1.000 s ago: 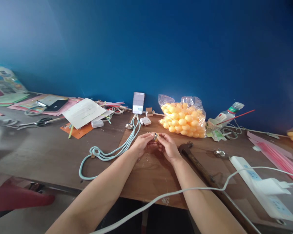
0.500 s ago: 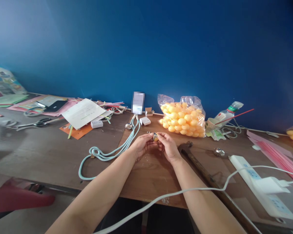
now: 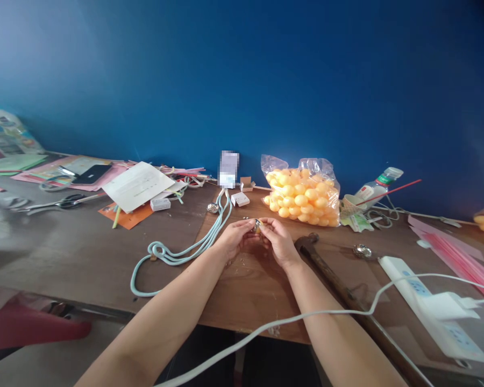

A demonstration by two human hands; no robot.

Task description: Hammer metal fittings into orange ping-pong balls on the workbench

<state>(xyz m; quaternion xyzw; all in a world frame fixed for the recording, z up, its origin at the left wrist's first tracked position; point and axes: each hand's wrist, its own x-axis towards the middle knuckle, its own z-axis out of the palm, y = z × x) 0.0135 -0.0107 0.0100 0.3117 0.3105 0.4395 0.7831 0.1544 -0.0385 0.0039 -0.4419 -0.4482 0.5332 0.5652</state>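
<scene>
A small yellow ball (image 3: pixel 257 227), partly covered with shiny silver pieces, is held just above the wooden table (image 3: pixel 262 301). My left hand (image 3: pixel 237 237) pinches it from the left, while my right hand (image 3: pixel 277 241) has its fingertips on the right side. Both sets of fingers are closed around it and hide much of its surface. Tiny glinting bits (image 3: pixel 246 218) lie on the wood near my hands. One silver-covered ball (image 3: pixel 212 208) rests to the left by a blue cord, and another silver-covered ball (image 3: pixel 362 251) sits to the right.
Behind my hands stands a clear bag of yellow balls (image 3: pixel 302 199). A hammer (image 3: pixel 326 269) lies beside my right forearm, near a white power strip (image 3: pixel 411 285). A white cable (image 3: pixel 266 326) crosses above my right forearm. The looped cord (image 3: pixel 185 258), papers (image 3: pixel 139 185) and scissors (image 3: pixel 70 202) are leftward.
The fingers have shifted slightly around the ball, and it shows more silver and less yellow now. Both hands stay in nearly the same place.
</scene>
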